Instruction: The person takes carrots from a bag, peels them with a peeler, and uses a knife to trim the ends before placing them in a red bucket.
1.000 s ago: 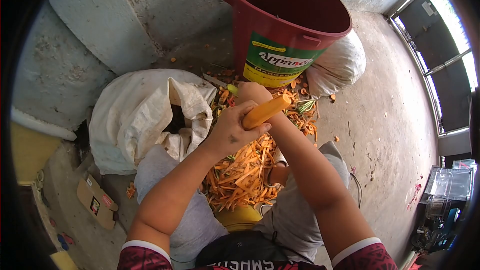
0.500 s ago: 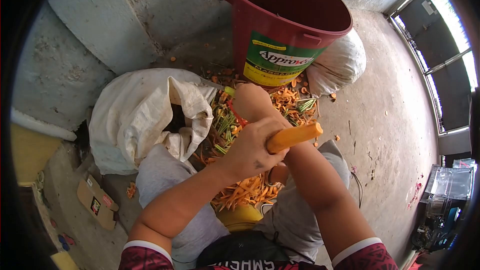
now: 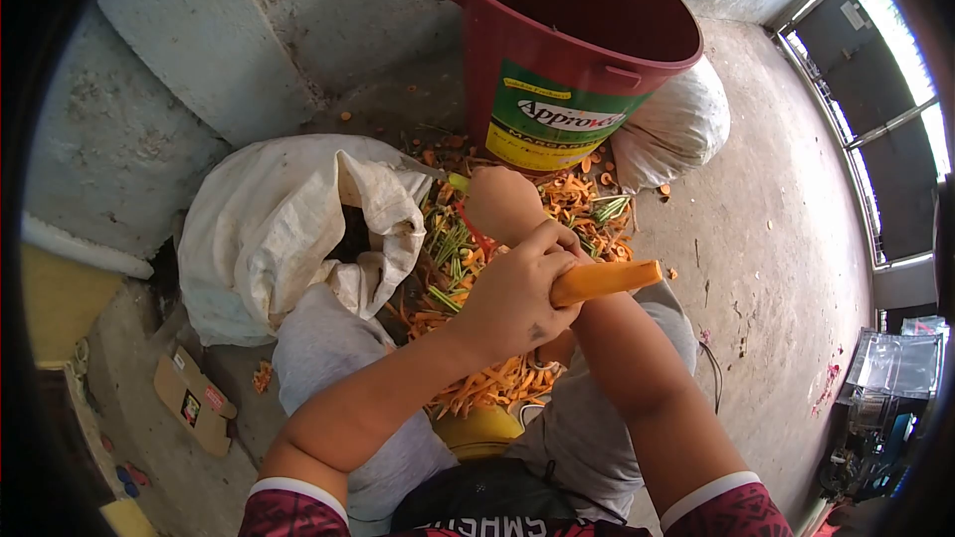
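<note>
My left hand (image 3: 522,288) is wrapped round a peeled orange carrot (image 3: 607,282), whose cut end points right above my right forearm. My arms cross here, the left hand lying close to or against the right wrist. My right hand (image 3: 505,205) is closed round a knife with a yellow-green handle (image 3: 458,182); its thin grey blade points left toward the sack, and its fingers are mostly hidden. A narrow red strip (image 3: 476,227) shows beside that hand. Below lie carrot peelings (image 3: 497,383) and green stem ends (image 3: 453,249).
A white sack (image 3: 269,229) with its mouth open stands at left. Behind the peelings is a tall dark red bucket (image 3: 477,50), another filled sack (image 3: 686,129) beside it. Flattened cardboard (image 3: 194,403) lies lower left; black and clear crates (image 3: 885,388) stand at far right.
My left hand has moved slightly right and down with the carrot, which now lies more level. The right hand has barely shifted, still on the knife.
</note>
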A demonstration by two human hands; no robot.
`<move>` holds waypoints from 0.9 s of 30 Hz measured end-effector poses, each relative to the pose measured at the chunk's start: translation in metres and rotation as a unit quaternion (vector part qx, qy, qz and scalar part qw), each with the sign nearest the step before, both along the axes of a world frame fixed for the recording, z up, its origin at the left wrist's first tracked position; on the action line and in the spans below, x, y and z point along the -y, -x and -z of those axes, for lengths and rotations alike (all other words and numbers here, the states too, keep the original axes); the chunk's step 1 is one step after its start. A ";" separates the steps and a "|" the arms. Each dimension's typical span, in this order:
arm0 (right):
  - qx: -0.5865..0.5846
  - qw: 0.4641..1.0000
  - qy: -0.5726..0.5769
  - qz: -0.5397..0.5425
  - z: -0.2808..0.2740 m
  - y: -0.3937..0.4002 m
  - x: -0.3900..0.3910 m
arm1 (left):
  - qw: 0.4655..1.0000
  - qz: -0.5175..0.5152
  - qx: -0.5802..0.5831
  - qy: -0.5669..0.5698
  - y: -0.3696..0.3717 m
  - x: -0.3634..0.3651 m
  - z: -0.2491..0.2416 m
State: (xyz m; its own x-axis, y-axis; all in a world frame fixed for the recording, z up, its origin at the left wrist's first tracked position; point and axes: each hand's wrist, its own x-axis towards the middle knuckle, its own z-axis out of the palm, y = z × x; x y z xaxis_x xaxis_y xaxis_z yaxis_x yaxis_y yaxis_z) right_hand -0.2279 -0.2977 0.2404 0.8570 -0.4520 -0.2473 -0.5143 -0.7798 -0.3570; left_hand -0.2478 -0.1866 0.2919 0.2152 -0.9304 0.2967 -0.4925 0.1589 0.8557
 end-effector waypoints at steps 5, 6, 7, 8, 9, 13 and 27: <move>-0.002 1.000 0.000 0.000 0.000 0.001 0.000 | 1.000 0.007 0.002 -0.010 0.000 0.001 -0.002; 0.001 1.000 0.002 0.001 0.000 0.001 -0.001 | 1.000 0.008 0.004 -0.014 0.000 0.001 -0.002; -0.003 1.000 0.000 0.004 0.000 0.001 -0.001 | 1.000 0.009 0.006 -0.018 0.000 0.001 -0.003; -0.007 1.000 -0.002 0.007 0.000 0.001 -0.001 | 1.000 0.010 0.009 -0.021 0.000 0.002 -0.004; -0.011 1.000 -0.004 0.010 0.000 0.000 -0.002 | 1.000 0.013 0.008 -0.019 0.000 0.002 -0.003; -0.022 0.999 0.001 0.026 -0.001 -0.001 0.000 | 0.999 0.013 -0.045 0.012 -0.008 0.002 0.006; 0.055 0.990 -0.076 0.110 -0.018 0.014 0.040 | 0.820 -0.263 -0.499 -0.099 -0.109 -0.001 0.012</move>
